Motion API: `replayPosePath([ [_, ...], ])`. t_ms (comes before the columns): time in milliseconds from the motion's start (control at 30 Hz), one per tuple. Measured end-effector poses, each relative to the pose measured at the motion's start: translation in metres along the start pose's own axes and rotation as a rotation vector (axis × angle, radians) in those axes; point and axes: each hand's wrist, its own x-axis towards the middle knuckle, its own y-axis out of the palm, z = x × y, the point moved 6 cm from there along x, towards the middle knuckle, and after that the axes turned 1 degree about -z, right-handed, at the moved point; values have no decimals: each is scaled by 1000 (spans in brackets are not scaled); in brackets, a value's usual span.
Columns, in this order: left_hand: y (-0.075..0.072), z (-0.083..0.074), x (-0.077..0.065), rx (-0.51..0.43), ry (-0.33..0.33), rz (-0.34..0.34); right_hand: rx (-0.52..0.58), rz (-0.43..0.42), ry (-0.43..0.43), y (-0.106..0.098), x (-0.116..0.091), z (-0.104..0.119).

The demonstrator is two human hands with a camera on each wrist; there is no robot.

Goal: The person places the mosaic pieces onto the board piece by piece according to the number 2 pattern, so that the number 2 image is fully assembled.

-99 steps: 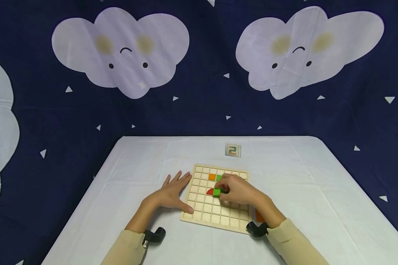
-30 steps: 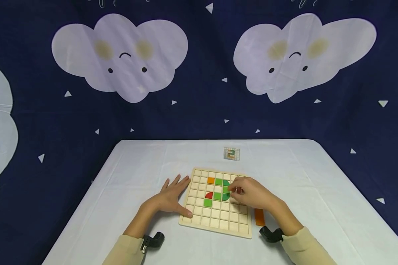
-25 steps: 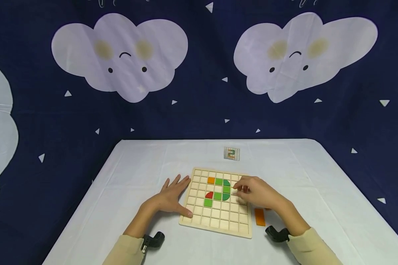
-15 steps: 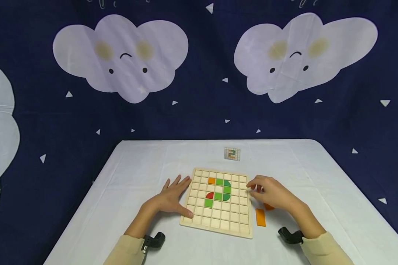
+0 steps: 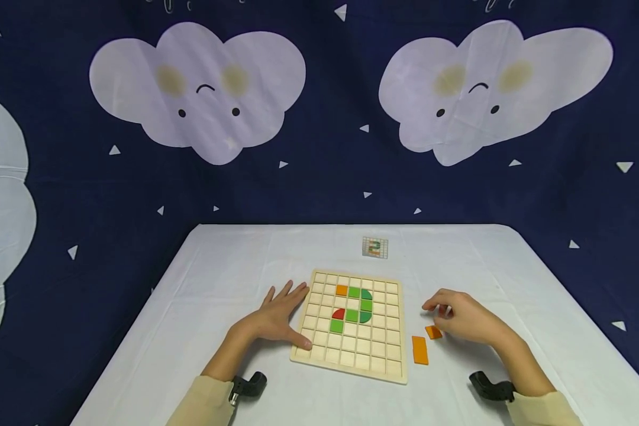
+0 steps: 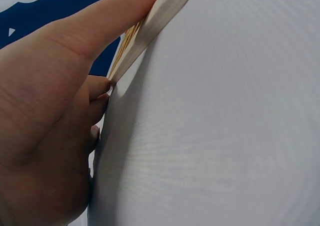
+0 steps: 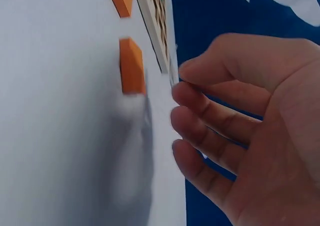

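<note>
My left hand [image 5: 274, 316] spreads its fingers along the left edge of a wooden grid board [image 5: 383, 355], thumb on the near-left rim. In cells of the board lie an orange square [image 5: 341, 290], several green squares [image 5: 337, 326], two dark green quarter-circles [image 5: 365, 317] and a red quarter-circle [image 5: 338, 313]. To the board's right, my right hand [image 5: 465, 315] hovers with loosely bent fingers and nothing in them, just beside a small orange block [image 5: 433, 332]. That block also shows as an orange block [image 7: 132, 65] in the right wrist view, apart from the fingertips.
An orange rectangular block [image 5: 420, 350] lies beside the board's lower right edge. A small card [image 5: 375, 248] with a coloured grid pattern lies behind the board. The white tabletop [image 5: 234, 266] ends at a dark blue cloud-patterned cloth [image 5: 330, 177].
My right hand released a green square on the board and moved right, off the board and over to the orange blocks, uncovering them. Left hand stays in place on the board.
</note>
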Motion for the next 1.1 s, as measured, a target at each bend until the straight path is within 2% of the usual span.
replayPosePath([
  [367,1,2,0,5,-9,-3,60,116,20,8,-13,-13],
  [500,2,2,1,5,-8,-3,53,115,-2,10,-14,-13],
  [867,2,2,1,-2,-9,-6,47,91,12,16,-13,-18],
  [1100,1,1,1,5,-9,-3,61,38,15,14,-12,-17],
])
